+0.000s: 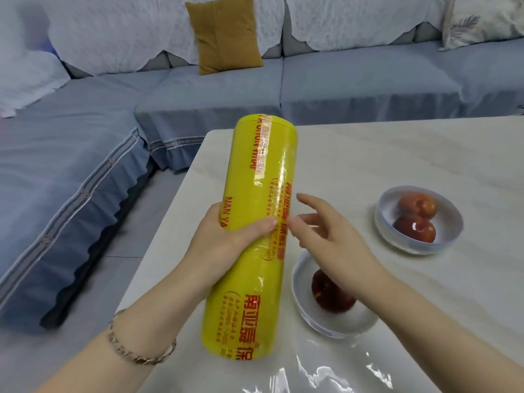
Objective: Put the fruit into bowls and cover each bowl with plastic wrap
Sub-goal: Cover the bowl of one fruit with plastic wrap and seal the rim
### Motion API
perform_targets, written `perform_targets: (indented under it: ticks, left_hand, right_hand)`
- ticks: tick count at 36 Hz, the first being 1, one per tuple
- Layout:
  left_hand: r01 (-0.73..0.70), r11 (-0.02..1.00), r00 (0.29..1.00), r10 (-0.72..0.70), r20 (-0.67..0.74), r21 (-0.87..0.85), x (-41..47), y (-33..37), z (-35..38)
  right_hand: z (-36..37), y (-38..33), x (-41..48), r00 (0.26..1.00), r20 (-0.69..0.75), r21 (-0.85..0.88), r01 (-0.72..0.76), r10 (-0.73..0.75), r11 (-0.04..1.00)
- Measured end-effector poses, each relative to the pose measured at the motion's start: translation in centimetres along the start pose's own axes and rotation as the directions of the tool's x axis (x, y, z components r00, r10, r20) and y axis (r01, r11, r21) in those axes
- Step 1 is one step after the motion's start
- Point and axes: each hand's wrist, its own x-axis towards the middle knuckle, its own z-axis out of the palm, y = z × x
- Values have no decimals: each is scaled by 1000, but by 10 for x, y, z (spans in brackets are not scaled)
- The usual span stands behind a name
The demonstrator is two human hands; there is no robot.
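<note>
Left hand (pixel 226 236) grips the yellow wrap roll (pixel 255 236) mid-length, tilted upright; right hand (pixel 326 236) beside it, fingers spread, holding nothing.

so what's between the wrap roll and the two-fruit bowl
The right hand, fingers spread near the roll, then bare table up to the bowl, head view.

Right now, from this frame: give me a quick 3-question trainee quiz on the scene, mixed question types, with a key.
1. True or false: the left hand grips the wrap roll.
2. How many red fruits lie in the far bowl?
3. The right hand is: A) open, fingers beside the roll; B) pinching a fruit; C) flat on the table.

Key: 1 true; 2 two; 3 A.
</note>
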Motion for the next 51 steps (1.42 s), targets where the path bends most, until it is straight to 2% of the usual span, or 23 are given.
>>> perform_targets:
  ticks: [2, 5, 9, 15, 17, 22, 32, 39, 42, 46, 51]
  left_hand:
    - [18, 1000, 999, -19, 46, 16, -6, -2, 1]
    - [48, 999, 991, -45, 122, -24, -8, -6, 3]
    - [93, 996, 969, -92, 230, 5, -7, -12, 8]
    - [144, 975, 941, -81, 329, -172, -13, -27, 25]
    - [138, 974, 941, -71, 331, -182, -14, -31, 29]
    - [128, 974, 936, -56, 347, -187, -14, -38, 35]
    - [141, 978, 925, -75, 372, -156, -14, -42, 31]
    - [116, 991, 932, -87, 352, -63, -14, -44, 26]
    - [95, 995, 947, -81, 312, -31, -15, -44, 24]
    - [80, 997, 966, -82, 246, 15, -17, -41, 23]
    - [-1, 993, 983, -21, 181, 121, -19, -33, 26]
  right_hand:
    - [9, -2, 0, 999, -9, 139, -35, 37, 990]
    - [10, 1, -3, 994, -61, 175, -73, 85, 982]
    - [1, 9, -14, 985, -54, 213, -148, 163, 966]
    - [-16, 15, -30, 979, -16, 262, -193, 204, 946]
    - [-22, 16, -30, 980, -32, 256, -184, 199, 949]
    - [-36, 19, -19, 958, -231, 252, -111, 171, 961]
    - [-42, 31, -12, 967, -217, 322, -57, 132, 945]
    - [-42, 35, -12, 977, -209, 274, 14, 45, 962]
    - [-43, 34, -16, 969, -246, 353, 83, 7, 932]
    - [-40, 29, -23, 981, -194, 442, 115, -30, 890]
    - [-31, 23, -19, 976, -144, 669, -23, 160, 743]
